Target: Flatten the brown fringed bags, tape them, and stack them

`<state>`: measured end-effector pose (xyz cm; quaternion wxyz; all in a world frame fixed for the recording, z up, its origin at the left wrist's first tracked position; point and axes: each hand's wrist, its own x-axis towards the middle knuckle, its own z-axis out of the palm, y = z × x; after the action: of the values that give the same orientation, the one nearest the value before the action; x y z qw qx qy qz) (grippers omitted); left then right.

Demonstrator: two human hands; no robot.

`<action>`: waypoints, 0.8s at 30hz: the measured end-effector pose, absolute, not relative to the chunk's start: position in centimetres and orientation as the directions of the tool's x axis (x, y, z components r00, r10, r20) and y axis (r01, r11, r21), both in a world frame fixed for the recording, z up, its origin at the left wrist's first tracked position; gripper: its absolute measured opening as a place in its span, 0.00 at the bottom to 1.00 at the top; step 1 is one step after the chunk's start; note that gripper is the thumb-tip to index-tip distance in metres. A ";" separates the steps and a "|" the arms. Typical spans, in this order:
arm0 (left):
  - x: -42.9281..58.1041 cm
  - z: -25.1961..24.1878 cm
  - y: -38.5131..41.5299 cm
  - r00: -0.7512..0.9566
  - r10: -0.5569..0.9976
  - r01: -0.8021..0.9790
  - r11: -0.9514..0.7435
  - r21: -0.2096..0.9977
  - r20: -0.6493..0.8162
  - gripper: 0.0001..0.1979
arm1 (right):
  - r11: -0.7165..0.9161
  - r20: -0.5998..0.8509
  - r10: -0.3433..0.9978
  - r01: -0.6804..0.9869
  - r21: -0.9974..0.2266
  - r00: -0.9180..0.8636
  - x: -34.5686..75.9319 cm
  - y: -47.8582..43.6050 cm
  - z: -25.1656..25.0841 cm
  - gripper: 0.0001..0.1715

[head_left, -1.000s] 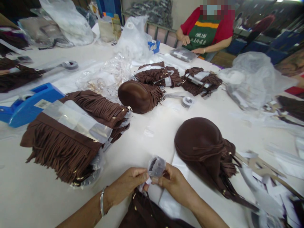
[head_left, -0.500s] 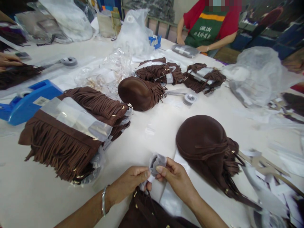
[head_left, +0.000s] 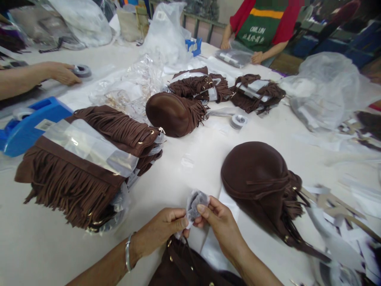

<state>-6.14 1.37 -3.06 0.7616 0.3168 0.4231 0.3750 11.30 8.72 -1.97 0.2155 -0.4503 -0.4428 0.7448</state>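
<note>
Just above a dark brown bag (head_left: 190,264) at the bottom edge, both of my hands pinch a small grey translucent wrapping (head_left: 196,203). Thumb and fingers of my left hand (head_left: 168,224) grip its lower left side. My right hand (head_left: 218,216) holds its right side between thumb and fingers. Whatever the crumpled wrapping covers is unclear. To the right lies another brown fringed bag (head_left: 253,171) with its round base towards me. On the left sits a bundle of brown fringed bags (head_left: 80,174) with a clear plastic band (head_left: 89,147) around it.
A blue tape dispenser (head_left: 35,125) stands at the left, and a tape roll (head_left: 238,121) lies mid-table. More fringed bags (head_left: 193,85) and crumpled plastic (head_left: 131,87) are farther back. Paper scraps (head_left: 351,234) cover the right side. Co-workers' hands (head_left: 61,73) are at left and across the table.
At the left, a co-worker's hand has reached in beside a tape roll. The co-worker across has shifted their hands on a plastic-wrapped pack. My hands keep their pinch, barely moved.
</note>
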 end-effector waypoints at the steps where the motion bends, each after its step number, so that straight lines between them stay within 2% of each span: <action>1: -6.1 -3.0 1.3 0.358 0.843 -0.310 0.513 0.800 -0.401 0.21 | -0.512 -0.476 0.725 0.072 -0.856 -0.497 11.3 8.7 -2.0 0.20; 10: -6.2 -3.3 1.2 0.322 0.852 -0.293 0.505 0.812 -0.413 0.24 | -0.470 -0.478 0.716 0.156 -0.869 -0.509 11.2 8.9 -2.0 0.21; 16: -6.6 -3.3 1.4 0.412 0.812 -0.396 0.568 0.722 -0.413 0.22 | -0.410 -0.442 0.731 0.183 -0.893 -0.520 11.3 9.0 -2.2 0.18; 24: -6.3 -2.5 1.8 0.451 0.801 -0.445 0.584 0.679 -0.394 0.20 | -0.462 -0.483 0.681 0.188 -0.867 -0.551 11.8 8.3 -2.4 0.19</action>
<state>-6.30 1.75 -2.53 0.8149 0.2484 0.3581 0.3822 11.75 8.32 -2.41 0.1684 -0.4428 -0.4904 0.7315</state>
